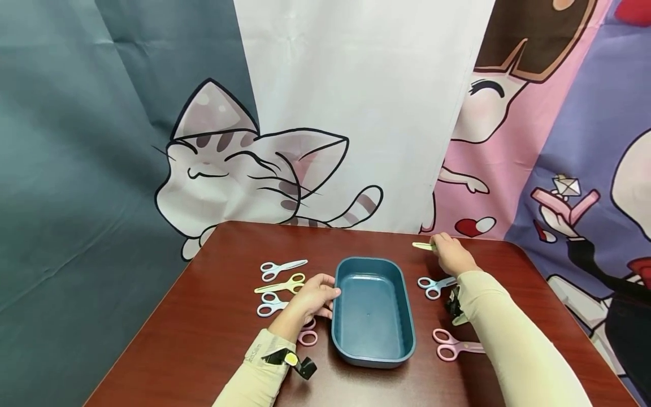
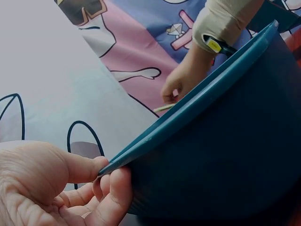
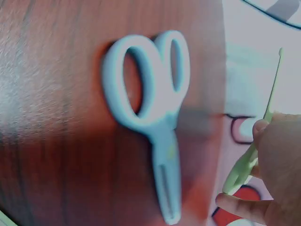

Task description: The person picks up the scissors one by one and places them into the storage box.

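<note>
A blue plastic tub (image 1: 368, 316) stands in the middle of the table. My left hand (image 1: 311, 298) pinches its left rim between thumb and fingers, which the left wrist view shows close up. Toward the table's back right, my right hand (image 1: 451, 257) holds yellow-green scissors (image 3: 241, 172) above the table, blades pointing left in the head view. Below that hand lie blue scissors (image 1: 432, 287), large in the right wrist view. Pink scissors (image 1: 458, 346) lie nearer the front, and another pale green piece (image 1: 460, 320) is mostly hidden by my right forearm.
Left of the tub lie light blue scissors (image 1: 277, 270), yellow scissors (image 1: 281, 286), more blue scissors (image 1: 269, 305) and pink scissors (image 1: 308, 338), the last two partly behind my left hand and wrist. A printed cloth (image 1: 366, 113) hangs behind the brown table (image 1: 193, 339).
</note>
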Demonstrator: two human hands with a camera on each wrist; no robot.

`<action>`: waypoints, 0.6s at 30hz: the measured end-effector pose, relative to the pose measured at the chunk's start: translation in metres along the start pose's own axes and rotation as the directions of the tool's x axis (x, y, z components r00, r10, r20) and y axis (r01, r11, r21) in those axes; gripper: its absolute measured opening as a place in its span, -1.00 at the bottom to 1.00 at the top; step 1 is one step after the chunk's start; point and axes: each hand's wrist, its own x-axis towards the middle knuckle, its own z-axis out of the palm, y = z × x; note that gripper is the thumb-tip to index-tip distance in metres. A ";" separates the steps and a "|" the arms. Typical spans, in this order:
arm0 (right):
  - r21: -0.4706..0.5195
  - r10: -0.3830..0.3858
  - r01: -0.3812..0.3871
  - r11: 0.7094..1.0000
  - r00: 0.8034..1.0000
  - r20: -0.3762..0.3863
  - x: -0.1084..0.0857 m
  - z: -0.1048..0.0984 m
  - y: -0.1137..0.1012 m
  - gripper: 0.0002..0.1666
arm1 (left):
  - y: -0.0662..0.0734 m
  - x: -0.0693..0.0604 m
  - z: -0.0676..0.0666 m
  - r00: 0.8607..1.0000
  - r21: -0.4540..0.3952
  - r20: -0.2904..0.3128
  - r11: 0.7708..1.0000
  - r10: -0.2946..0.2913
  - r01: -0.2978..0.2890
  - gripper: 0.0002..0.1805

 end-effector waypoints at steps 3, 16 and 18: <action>-0.011 -0.035 0.035 0.999 0.999 0.001 0.002 -0.010 -0.013 -0.77 | -0.002 -0.001 0.001 1.000 -0.010 0.006 1.000 0.002 -0.002 -0.62; -0.099 -0.137 0.140 0.985 0.990 0.030 0.016 -0.032 -0.073 -0.78 | 0.000 -0.004 0.001 1.000 -0.005 0.001 1.000 0.009 -0.009 -0.62; -0.119 -0.155 0.157 0.980 0.988 0.026 0.017 -0.033 -0.083 -0.77 | 0.001 -0.004 0.000 1.000 0.001 0.002 1.000 0.014 -0.014 -0.62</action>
